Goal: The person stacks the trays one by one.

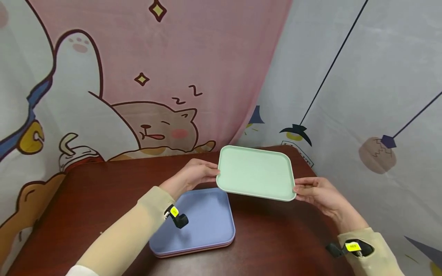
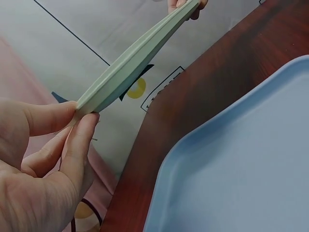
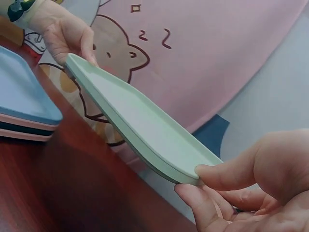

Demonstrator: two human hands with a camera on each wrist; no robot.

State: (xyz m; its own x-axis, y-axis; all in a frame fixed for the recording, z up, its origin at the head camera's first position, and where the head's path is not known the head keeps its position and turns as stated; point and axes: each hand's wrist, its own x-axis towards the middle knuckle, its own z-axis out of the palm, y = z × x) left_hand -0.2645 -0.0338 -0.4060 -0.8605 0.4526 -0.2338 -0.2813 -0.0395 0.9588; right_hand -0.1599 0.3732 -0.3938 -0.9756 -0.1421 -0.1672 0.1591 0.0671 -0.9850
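Note:
A pale green rectangular tray [image 1: 255, 172] is held up over the table, gripped at both short ends. My left hand [image 1: 198, 173] pinches its left edge between thumb and fingers. At the opposite end my right hand [image 1: 319, 193] pinches the right edge near the front corner. Seen from the right wrist, the green tray [image 3: 140, 121] is tilted, with its raised rim showing. Below and to the left, a blue tray [image 1: 203, 220] lies on top of a stack; the left forearm covers part of it. A pink tray [image 3: 29, 124] shows beneath the blue one.
The stack sits on a dark reddish-brown table [image 1: 103, 191]. A pink curtain [image 1: 214, 57] with cartoon animals hangs behind the table, and a pale grey curtain [image 1: 390, 88] hangs along the right side. Each wrist wears a small black camera.

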